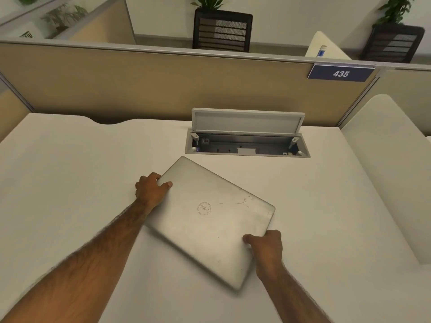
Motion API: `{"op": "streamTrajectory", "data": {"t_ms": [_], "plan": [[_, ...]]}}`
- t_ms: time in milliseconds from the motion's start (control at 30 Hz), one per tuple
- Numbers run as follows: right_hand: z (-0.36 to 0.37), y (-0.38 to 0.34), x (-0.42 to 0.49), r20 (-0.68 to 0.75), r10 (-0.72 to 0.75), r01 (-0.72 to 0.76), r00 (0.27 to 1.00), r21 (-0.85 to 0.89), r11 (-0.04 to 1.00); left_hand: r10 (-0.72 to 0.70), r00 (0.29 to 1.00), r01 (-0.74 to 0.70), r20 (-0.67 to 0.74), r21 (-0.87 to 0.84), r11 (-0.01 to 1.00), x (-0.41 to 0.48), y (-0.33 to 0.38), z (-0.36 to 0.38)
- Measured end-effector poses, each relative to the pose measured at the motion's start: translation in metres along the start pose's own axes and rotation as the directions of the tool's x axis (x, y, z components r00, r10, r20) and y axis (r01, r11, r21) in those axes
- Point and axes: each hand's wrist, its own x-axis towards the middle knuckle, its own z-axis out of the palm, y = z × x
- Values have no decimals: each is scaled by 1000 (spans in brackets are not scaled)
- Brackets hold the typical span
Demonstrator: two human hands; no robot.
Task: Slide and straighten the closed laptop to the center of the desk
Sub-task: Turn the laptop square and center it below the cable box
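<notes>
Hands grip a closed laptop lying skewed on the desk.

Head view: the silver laptop [210,220] lies flat, lid shut, in the centre of the frame on the white desk [70,171], turned so its corners point toward the upper left and lower right (its near edge looks blurred). The left hand [150,191] is curled around the laptop's left edge, thumb lying on the lid and fingers wrapped over the side. The right hand [265,247] clasps the lower-right edge the same way, thumb on top, fingers tucked out of sight. Just beyond the laptop, toward the upper middle, a cable box [247,142] sits in the desk with its flap raised. A partition [140,85] behind it carries a blue sign [341,73] reading 435 at the upper right.
</notes>
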Motion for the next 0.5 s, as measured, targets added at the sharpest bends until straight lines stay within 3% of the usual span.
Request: {"op": "streamTrajectory", "data": {"t_ms": [500], "plan": [[-14,-72,53,-20,-202,196,979,-161,967,-76,987,49,-142,-183,982,-22,14,-7]]}}
